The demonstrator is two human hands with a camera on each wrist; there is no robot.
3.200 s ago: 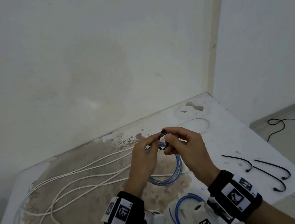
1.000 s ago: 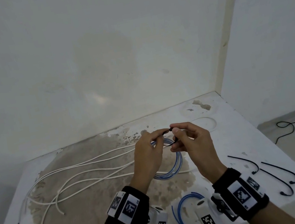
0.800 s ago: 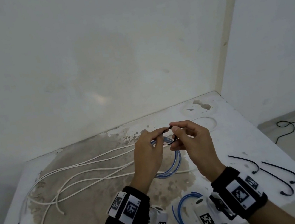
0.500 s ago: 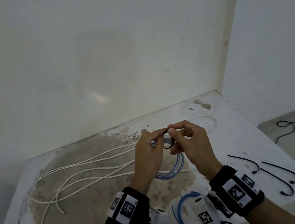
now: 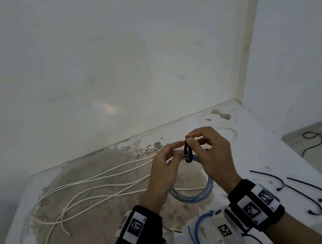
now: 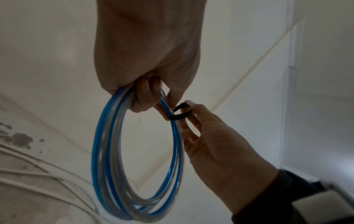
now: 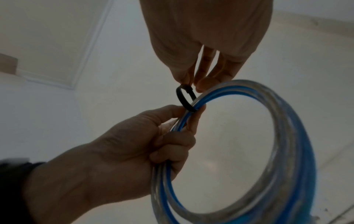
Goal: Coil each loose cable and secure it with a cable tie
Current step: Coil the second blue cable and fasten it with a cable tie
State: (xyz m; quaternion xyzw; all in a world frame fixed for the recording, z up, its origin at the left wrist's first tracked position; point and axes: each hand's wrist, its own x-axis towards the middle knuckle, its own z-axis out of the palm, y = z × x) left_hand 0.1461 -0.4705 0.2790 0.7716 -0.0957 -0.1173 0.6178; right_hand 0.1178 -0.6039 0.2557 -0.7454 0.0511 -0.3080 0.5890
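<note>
Blue coiled cable (image 6: 138, 159) hangs from the left hand (image 5: 165, 170), whose grip holds its strands, while the right hand (image 5: 213, 155) pinches the black cable tie (image 5: 188, 151) looped around them.

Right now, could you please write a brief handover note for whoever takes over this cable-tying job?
Left hand grips the coiled blue and clear cable, held above the stained white table.
Right hand pinches the black cable tie, looped loosely round the coil, not yet tight.
Done: another blue coil lies on the near edge.
Left: tighten this tie, then coil the loose white cables with the three spare black ties at right.
</note>
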